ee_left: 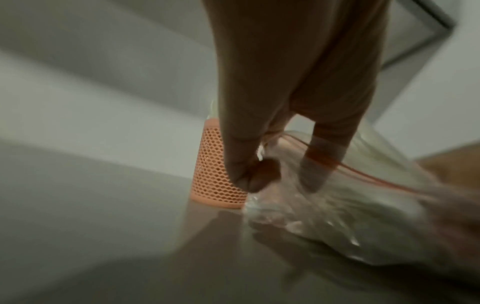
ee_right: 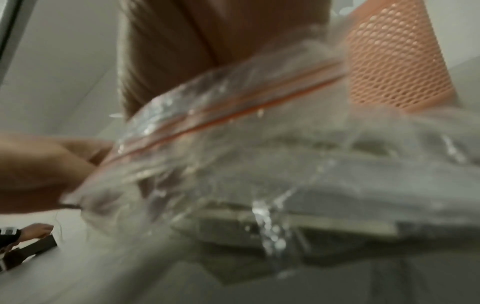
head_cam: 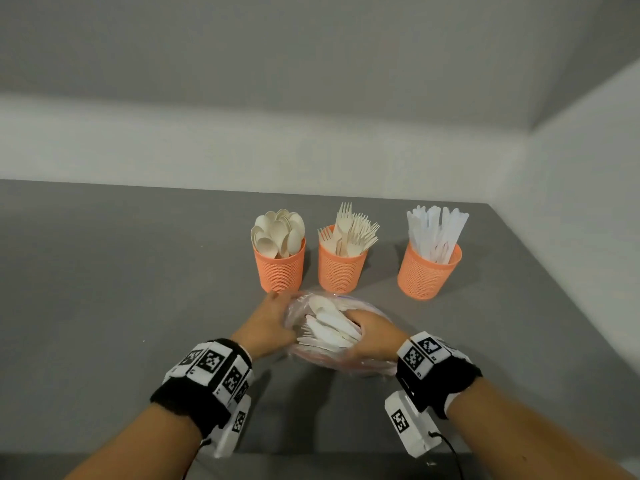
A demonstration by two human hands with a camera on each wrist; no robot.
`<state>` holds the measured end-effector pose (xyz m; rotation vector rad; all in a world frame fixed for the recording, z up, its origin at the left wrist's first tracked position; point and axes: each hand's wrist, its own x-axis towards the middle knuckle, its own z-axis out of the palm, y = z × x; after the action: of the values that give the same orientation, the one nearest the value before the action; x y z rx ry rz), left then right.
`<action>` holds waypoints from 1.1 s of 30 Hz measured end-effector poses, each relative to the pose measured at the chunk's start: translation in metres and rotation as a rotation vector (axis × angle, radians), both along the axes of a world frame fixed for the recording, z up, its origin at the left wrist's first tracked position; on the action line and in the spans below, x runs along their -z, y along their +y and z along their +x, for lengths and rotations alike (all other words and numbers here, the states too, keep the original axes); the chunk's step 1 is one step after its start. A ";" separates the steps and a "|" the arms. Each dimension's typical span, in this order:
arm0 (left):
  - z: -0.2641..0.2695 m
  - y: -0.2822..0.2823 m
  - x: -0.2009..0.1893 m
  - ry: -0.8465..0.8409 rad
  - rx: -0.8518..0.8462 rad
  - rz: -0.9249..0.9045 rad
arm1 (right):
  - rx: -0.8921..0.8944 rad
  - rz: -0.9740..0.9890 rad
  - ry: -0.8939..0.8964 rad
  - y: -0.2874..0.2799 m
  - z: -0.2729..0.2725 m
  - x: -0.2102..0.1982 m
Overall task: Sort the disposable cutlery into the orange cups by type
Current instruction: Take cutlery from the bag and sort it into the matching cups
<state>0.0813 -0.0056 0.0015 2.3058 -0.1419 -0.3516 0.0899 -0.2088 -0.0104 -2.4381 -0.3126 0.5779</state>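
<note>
My left hand (head_cam: 268, 322) pinches the rim of the clear bag (head_cam: 341, 358), holding its mouth open, while my right hand (head_cam: 372, 332) curls around a bundle of white cutlery (head_cam: 329, 329) inside it. The bag lies on the grey table (head_cam: 104, 289) just in front of three orange cups: spoons (head_cam: 280, 268), forks (head_cam: 341, 271), knives (head_cam: 427, 275). I should keep the mouth wide, lift one type only, and drop it handle-down.

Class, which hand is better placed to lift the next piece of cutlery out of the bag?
Right hand: it is inside the clear plastic zip bag, on the white cutlery; the left hand holds the bag's edge.
</note>
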 end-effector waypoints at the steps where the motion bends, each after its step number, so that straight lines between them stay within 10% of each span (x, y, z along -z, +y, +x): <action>1: 0.000 -0.001 0.002 -0.003 0.005 0.066 | -0.016 -0.006 0.028 0.000 0.002 -0.001; 7: 0.007 -0.015 -0.004 0.014 -0.141 -0.352 | 0.008 0.148 0.041 0.011 0.005 -0.004; 15: 0.010 -0.006 -0.001 -0.085 0.058 0.558 | 0.188 0.440 0.079 -0.006 0.006 -0.018; 20: -0.004 -0.030 -0.021 -0.122 0.314 0.406 | 0.329 0.627 -0.040 -0.004 0.007 -0.028; 25: -0.014 -0.044 0.006 -0.005 0.407 0.739 | 0.457 0.876 -0.176 -0.009 0.018 -0.051; 28: -0.008 -0.042 0.005 0.028 0.404 0.557 | 0.481 1.003 -0.172 -0.015 0.020 -0.063; 33: -0.002 -0.058 -0.046 0.043 0.250 -0.285 | 0.489 1.100 -0.089 -0.006 0.014 -0.071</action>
<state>0.0793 -0.0638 0.0472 2.0004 -0.4329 -0.4750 0.1040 -0.2152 0.0607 -1.3803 -0.0237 0.0222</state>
